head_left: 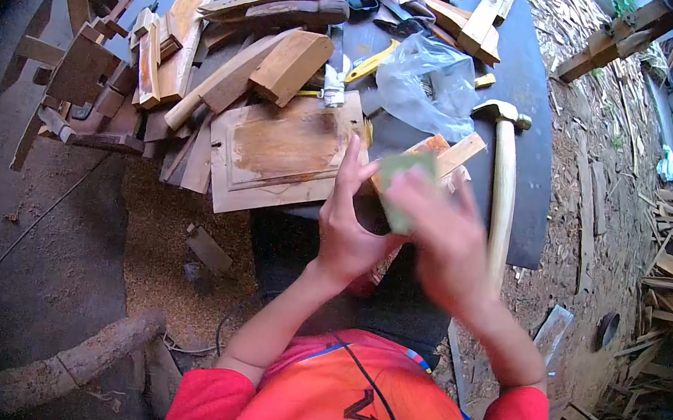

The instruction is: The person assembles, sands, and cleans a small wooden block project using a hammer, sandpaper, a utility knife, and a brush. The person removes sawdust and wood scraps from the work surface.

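Observation:
My right hand (pixel 450 241), smeared by motion, presses a green sheet that looks like sandpaper (pixel 407 181). Beneath the sheet is a light piece of wood (pixel 461 154), whose end shows past my fingers; the rest is largely hidden. My left hand (pixel 350 233) curls around the lower side of this wood, fingers pointing up and thumb toward the sheet. Just beyond my left fingers lies a wooden panel (pixel 285 149) with a brown-stained centre. To the right, a hammer (pixel 504 180) with a pale handle rests along the dark table.
On the dark table (pixel 537 83) lie a clear plastic bag (pixel 428 83), a yellow-handled tool (pixel 371 61), a wood block (pixel 291 66) and several wood pieces. Wood scraps cover the ground (pixel 593 174) at right. A log (pixel 83 359) lies at lower left.

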A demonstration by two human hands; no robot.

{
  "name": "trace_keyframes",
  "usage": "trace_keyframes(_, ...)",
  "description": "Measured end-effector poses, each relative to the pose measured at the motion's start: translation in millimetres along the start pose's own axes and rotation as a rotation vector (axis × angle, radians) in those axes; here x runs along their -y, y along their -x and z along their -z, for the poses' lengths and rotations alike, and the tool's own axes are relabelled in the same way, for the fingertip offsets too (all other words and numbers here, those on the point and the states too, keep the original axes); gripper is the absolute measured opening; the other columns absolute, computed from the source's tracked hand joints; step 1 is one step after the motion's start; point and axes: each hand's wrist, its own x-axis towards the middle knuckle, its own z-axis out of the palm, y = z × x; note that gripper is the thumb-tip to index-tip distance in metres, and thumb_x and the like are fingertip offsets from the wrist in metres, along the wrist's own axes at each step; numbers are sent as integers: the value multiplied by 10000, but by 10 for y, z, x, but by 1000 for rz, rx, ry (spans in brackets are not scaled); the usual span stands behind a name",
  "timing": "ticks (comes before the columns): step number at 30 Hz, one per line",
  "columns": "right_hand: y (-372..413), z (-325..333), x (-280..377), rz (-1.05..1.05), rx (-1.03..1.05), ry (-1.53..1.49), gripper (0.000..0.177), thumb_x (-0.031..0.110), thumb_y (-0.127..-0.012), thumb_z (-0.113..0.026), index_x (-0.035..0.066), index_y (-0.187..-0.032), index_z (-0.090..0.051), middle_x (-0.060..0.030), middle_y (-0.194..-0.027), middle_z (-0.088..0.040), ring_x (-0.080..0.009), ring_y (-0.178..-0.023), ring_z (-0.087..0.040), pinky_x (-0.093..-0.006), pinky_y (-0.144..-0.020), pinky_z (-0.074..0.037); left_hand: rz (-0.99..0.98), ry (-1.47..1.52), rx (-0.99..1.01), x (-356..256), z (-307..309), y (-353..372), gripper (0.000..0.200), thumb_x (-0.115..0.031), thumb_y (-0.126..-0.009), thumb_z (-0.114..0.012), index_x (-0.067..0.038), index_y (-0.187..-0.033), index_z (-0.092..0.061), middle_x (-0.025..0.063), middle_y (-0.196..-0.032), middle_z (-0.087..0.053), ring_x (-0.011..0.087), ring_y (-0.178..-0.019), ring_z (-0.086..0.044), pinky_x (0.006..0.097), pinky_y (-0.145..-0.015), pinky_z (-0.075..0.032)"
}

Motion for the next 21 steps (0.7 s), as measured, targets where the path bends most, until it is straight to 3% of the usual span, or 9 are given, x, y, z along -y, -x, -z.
trace_keyframes(3, -183, 42, -347, -165, -168, 145, 590, -107, -927, -601, 91, -1470, -718, -181, -1454, -748, -349, -1469, -647, -590, -1274, -418, -49, -40, -12, -35, -14, -35, 1350, -300, -734, -1058, 18, -1759, -239, 240, -1387, -744, 362, -1268, -753, 452, -1116, -581)
trace_keyframes(5, -96, -62, 137, -20, -109, -9, 565, -123, -916, -599, 64, -1432, -733, -199, -1435, -753, -370, -1446, -661, -573, -1274, -424, 44, 46, 3, -11, -17, 14, 1366, -288, -725, -1064, -1, -1766, -228, 227, -1398, -743, 361, -1281, -746, 455, -1130, -572)
trace_keyframes(6, -29, -57, 336, -15, -14, -72, 537, -120, -915, -606, 43, -1409, -738, -205, -1455, -740, -376, -1451, -655, -592, -1272, -419, 80, 63, 11, -12, 0, 52, 1374, -271, -717, -1069, -6, -1768, -225, 224, -1399, -744, 360, -1287, -743, 455, -1137, -568)
trace_keyframes(9, -157, 59, -254, -109, -115, 123, 548, -90, -916, -625, 53, -1436, -724, -184, -1508, -714, -349, -1476, -640, -606, -1288, -399, 18, 37, 2, -42, -9, -2, 1369, -242, -716, -1066, -16, -1770, -222, 226, -1402, -744, 361, -1291, -740, 459, -1148, -562)
trace_keyframes(10, -188, 61, -332, -161, -145, 137, 468, 31, -993, -604, 45, -1451, -701, -157, -1523, -712, -331, -1470, -648, -636, -1299, -365, 14, 4, -1, -60, -8, 2, 1367, -245, -718, -1065, -18, -1770, -221, 227, -1403, -744, 361, -1293, -739, 457, -1149, -561)
trace_keyframes(13, 64, -131, 237, -26, -64, -40, 483, -16, -977, -601, 55, -1443, -705, -185, -1497, -721, -348, -1440, -668, -646, -1322, -313, 100, 96, -4, 23, -41, 39, 1387, -230, -697, -1075, -21, -1770, -222, 224, -1405, -743, 356, -1300, -735, 455, -1153, -558)
trace_keyframes(17, -62, 26, -346, -137, -160, 99, 495, -15, -967, -614, 64, -1444, -719, -151, -1517, -720, -317, -1464, -656, -625, -1324, -340, -4, 15, 0, -44, -12, -16, 1310, -236, -763, -1038, -8, -1765, -226, 230, -1405, -743, 364, -1271, -751, 459, -1119, -582)
trace_keyframes(18, -96, 9, -351, -205, -220, 37, 584, -116, -910, -583, 76, -1440, -735, -146, -1485, -741, -323, -1452, -666, -622, -1321, -353, -6, 6, -4, -36, -18, -12, 1280, -242, -789, -1023, 0, -1762, -229, 231, -1399, -745, 367, -1252, -759, 458, -1105, -591)
trace_keyframes(21, 86, -130, 273, -16, -82, -22, 495, -50, -942, -624, 36, -1420, -718, -185, -1473, -736, -346, -1430, -676, -622, -1300, -382, 9, 15, 0, 31, -16, 14, 1311, -241, -758, -1042, -1, -1761, -232, 224, -1391, -744, 362, -1254, -754, 454, -1121, -581)
